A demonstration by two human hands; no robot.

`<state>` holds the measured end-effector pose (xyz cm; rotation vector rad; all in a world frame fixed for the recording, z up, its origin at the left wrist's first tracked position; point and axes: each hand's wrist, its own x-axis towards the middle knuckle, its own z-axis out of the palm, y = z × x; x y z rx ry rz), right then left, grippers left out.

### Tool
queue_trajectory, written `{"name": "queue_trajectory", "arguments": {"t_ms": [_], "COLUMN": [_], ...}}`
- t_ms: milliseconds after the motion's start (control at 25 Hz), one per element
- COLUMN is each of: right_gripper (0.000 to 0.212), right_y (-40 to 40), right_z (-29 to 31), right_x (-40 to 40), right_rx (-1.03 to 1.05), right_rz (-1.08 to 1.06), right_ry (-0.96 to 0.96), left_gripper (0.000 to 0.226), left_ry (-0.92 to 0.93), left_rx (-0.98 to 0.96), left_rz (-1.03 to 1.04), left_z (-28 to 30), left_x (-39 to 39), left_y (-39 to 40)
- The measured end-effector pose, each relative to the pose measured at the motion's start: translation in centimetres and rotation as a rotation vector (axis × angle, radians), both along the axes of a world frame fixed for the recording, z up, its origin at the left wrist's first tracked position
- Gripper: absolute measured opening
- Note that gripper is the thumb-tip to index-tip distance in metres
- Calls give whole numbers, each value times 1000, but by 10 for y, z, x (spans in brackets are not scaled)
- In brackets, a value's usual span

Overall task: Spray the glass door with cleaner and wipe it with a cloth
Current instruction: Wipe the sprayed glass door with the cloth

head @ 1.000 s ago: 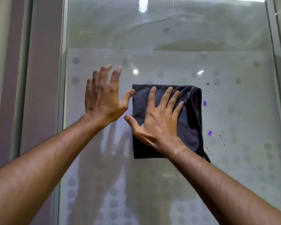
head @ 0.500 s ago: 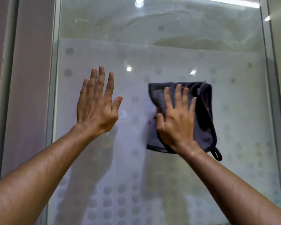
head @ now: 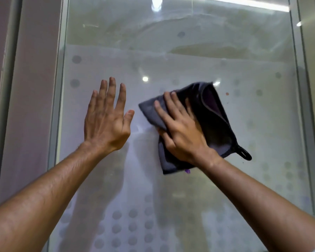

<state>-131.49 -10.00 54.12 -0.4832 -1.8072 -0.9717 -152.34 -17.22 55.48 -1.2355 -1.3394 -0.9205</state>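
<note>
A glass door (head: 171,57) with a frosted band and grey dots fills the view. My right hand (head: 180,131) presses a folded dark grey cloth (head: 215,117) flat against the glass near the middle; the cloth is tilted, and its hanging loop sticks out at the lower right. My left hand (head: 105,120) rests flat on the glass to the left of the cloth, fingers spread and pointing up, holding nothing. A small brownish spot (head: 227,94) sits on the glass to the right of the cloth. No spray bottle is in view.
A metal door frame (head: 60,88) runs down the left side of the pane, with a pale wall (head: 29,106) beyond it. Another frame strip (head: 298,88) borders the right side. Ceiling lights reflect in the upper glass.
My right hand slid the cloth to the right over the purple and brown spots, then turned it so it lies tilted. My left hand stayed flat on the glass.
</note>
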Motion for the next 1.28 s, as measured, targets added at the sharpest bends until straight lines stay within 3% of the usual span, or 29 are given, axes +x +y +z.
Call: {"name": "queue_trajectory", "arguments": {"t_ms": [120,280,360,480,680,760,880,960,1160,1280], "right_gripper": [70,69,68,69,70,74,69,68,60,78], "right_y": [14,22,15,3,6,15,18,9,10,17], "right_z": [-27,-1,22,28,-48,-61,-42,-27,-47,-42], "right_x": [40,54,38,11,26,50,51,27,19,38], "right_rx": [-76,-152,-201,-170,-126,-176,-151,-177,-85,-91], "right_rz": [41,-33,4,68,100,69,12,21,130,-27], "right_ry": [-53,358,465,334,-113,-62,267,378,142,298], "left_gripper": [72,73,74,75,75,75,78,78,79,78], "left_ry": [-12,-10,-4,5,-1,5,4,1,7,6], "left_rx": [-4,-11,-3,-1,0,-18,-21,-12,-3,6], "left_rz": [-12,3,16,23,-2,-4,24,28,13,17], "left_z": [-2,-7,-8,-7,-8,-12,-18,-19,-19,-19], "left_x": [1,3,3,1,2,5,9,11,10,10], "left_y": [-1,-2,0,2,1,0,0,2,3,3]}}
